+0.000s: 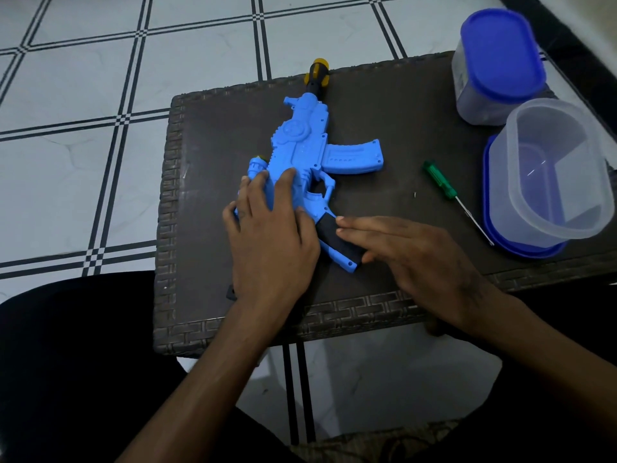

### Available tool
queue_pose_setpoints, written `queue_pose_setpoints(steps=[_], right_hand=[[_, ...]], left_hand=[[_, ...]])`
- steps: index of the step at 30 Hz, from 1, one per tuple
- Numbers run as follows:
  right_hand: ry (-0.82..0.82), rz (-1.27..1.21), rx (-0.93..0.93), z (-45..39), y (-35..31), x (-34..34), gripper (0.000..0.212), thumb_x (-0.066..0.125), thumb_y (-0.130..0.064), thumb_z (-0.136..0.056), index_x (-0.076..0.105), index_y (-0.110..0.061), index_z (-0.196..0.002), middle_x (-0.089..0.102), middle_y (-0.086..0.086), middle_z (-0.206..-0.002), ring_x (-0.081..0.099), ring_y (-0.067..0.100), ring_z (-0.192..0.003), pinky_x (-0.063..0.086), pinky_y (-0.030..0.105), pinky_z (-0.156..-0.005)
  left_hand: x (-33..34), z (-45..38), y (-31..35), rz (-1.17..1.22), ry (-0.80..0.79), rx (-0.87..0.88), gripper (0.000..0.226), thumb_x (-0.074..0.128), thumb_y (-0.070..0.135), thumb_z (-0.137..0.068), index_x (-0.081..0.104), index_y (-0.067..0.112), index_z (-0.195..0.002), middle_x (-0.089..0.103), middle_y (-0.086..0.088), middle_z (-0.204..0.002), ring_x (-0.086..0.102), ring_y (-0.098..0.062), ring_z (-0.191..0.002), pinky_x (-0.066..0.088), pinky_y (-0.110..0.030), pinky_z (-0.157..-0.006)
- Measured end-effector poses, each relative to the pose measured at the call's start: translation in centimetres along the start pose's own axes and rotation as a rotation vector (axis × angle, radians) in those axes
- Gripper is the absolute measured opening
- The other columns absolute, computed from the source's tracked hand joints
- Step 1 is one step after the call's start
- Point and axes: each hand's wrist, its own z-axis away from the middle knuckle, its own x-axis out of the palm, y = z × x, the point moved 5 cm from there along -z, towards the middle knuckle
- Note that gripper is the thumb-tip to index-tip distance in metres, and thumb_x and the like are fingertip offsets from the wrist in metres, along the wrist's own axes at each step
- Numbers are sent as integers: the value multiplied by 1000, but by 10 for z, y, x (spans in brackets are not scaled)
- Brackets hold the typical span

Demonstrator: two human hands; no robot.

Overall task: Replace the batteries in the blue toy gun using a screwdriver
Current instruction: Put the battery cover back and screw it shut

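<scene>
The blue toy gun (pixel 305 142) lies flat on the dark table (pixel 384 105), its black and yellow muzzle pointing away from me. My left hand (pixel 270 232) rests flat on the gun's rear body with straight fingers. My right hand (pixel 410 252) has straight fingers touching the black panel on the gun's handle (pixel 335 240). A green-handled screwdriver (pixel 447 192) lies on the table to the right of the gun, apart from both hands. A tiny pale speck, perhaps a screw (pixel 415 194), lies near it.
A clear plastic container (pixel 554 172) stands on a blue lid (pixel 521 248) at the table's right edge. Behind it stands a second container with a blue lid (pixel 500 58). The table has a woven rim; tiled floor surrounds it.
</scene>
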Motion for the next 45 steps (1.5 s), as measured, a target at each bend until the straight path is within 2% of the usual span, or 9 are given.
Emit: queue_pose_setpoints(steps=[5,12,16,25,28,30,35,40,45], right_hand=[[-45,-13,-6,-1,1,-5,43,50,-21,-92,63,-9,-130,58,2,-139,52,7,-129,38,15,-109],[-78,19,9,2,4,-1,48,44,-30,-94,57,-14,-137,49,-5,-148,43,0,-136,28,9,-112],[-46,33,7,4,3,2,48,44,-29,-93,58,-11,-135,48,-4,-145,36,-3,-135,19,3,-111],[31,39,-19,5,4,5,41,49,-23,-93,64,-10,-130,57,0,-140,50,9,-133,34,15,-112],[115,-169,61,4,5,0,36,61,-3,-89,68,-9,-124,61,1,-136,55,5,-127,46,13,-100],[128,-265,122,3,7,-1,44,69,9,-81,69,-9,-121,64,-1,-132,57,2,-125,45,11,-98],[106,-252,158,-3,10,-4,50,77,5,-73,71,-14,-118,66,-7,-127,58,-2,-120,41,10,-100],[122,-289,288,-3,17,-5,53,83,-3,-68,70,-22,-116,68,-11,-107,61,-2,-104,46,9,-84],[171,-275,279,4,15,-5,45,84,-8,-71,71,-19,-113,66,-8,-110,60,2,-103,47,13,-86]], left_hand=[[1,0,-2,-28,-4,11,57,32,33,-95,37,23,-150,34,-14,-157,28,-33,-148,27,-55,-115],[1,-1,-3,-59,3,18,59,28,36,-94,37,23,-151,34,-15,-158,28,-34,-148,29,-56,-114],[2,0,-2,-50,-5,17,59,27,37,-94,36,23,-152,33,-15,-158,28,-34,-148,28,-56,-115],[1,0,0,-32,-11,4,58,31,33,-94,37,23,-150,34,-16,-156,28,-34,-148,27,-55,-115],[0,0,0,-19,-17,3,58,32,32,-94,37,23,-150,34,-16,-156,29,-34,-147,26,-54,-115],[-1,0,-1,-7,-19,-2,58,32,32,-93,37,23,-150,33,-15,-156,29,-34,-147,26,-55,-116],[-1,0,0,-2,-15,-14,58,33,32,-93,38,23,-150,33,-15,-156,29,-35,-147,25,-55,-117],[0,0,1,-11,-19,-9,57,32,33,-93,37,24,-149,33,-15,-156,28,-34,-147,25,-55,-116],[0,0,0,16,0,-12,54,33,32,-94,39,25,-148,34,-13,-155,29,-32,-147,26,-54,-116]])
